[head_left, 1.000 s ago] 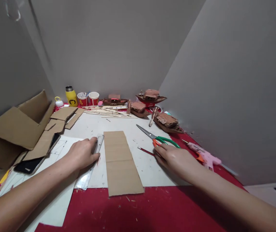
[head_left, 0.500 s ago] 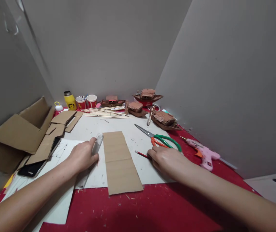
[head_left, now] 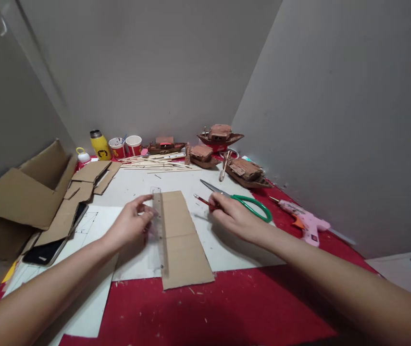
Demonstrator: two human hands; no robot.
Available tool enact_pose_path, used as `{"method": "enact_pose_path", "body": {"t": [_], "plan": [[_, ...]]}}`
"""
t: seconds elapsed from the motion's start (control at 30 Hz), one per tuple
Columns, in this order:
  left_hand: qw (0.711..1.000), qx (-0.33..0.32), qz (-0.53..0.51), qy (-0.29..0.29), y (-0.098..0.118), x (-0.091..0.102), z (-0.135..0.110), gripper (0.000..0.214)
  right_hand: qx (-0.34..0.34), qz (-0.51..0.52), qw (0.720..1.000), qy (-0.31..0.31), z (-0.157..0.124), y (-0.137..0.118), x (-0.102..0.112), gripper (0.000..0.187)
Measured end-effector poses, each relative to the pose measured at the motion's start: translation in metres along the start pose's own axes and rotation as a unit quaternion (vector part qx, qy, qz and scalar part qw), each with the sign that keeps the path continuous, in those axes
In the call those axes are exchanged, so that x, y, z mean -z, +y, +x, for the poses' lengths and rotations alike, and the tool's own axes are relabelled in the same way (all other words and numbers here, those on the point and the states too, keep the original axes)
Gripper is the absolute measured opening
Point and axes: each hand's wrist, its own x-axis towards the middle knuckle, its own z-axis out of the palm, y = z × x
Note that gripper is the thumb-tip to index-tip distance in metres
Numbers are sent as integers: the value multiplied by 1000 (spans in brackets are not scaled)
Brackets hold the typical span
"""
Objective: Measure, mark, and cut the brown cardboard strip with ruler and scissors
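A clear ruler (head_left: 157,230) lies lengthwise over the left edge of a tan cardboard strip (head_left: 181,235). My left hand (head_left: 135,218) grips the ruler's left side, fingers bent against it. On the other side of the strip, my right hand (head_left: 232,211) is closed around a dark red pencil (head_left: 202,199), its end pointing up and left. Green-handled scissors (head_left: 252,204) lie just behind that hand, blades toward the upper left; their orange inner grip is hidden by the hand.
Cardboard scraps (head_left: 63,211), an open carton (head_left: 21,197) and a phone (head_left: 54,250) are at left. Brown model boats (head_left: 246,172), thin sticks (head_left: 158,162), paper cups (head_left: 133,146) and a yellow bottle (head_left: 100,146) stand behind. A pink glue gun (head_left: 304,218) lies at right.
My left hand has brought the ruler rightward onto the cardboard strip's edge, turning it from slanted to nearly parallel. My right hand has lifted the pencil and moved slightly up and left.
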Motion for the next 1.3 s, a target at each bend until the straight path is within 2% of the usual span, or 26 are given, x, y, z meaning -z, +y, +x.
{"method": "enact_pose_path", "body": {"t": [0.13,0.3,0.37,0.47,0.57,0.73,1.17,1.3], "plan": [[999,-20,21,-25,-2,-15,8,54,-22,37,998,48,42,-11,-19,15],[987,-84,138,-2,-9,-6,5,39,0,54,997,51,68,-19,-43,27],[969,-128,210,-3,-11,-4,2,40,8,61,997,40,69,-19,-48,36],[916,-201,343,-46,-18,-8,1,57,13,71,997,30,68,-17,-50,39],[886,-204,405,-98,-24,-15,1,71,25,80,996,22,64,-16,-48,39],[866,-213,438,-110,-28,-23,-5,74,37,88,995,9,55,-18,-47,36],[840,-264,465,-93,-33,-27,-9,81,61,126,989,43,53,-13,-54,28],[838,-253,468,-119,-34,-26,-7,84,58,142,987,42,56,-11,-52,28]]}}
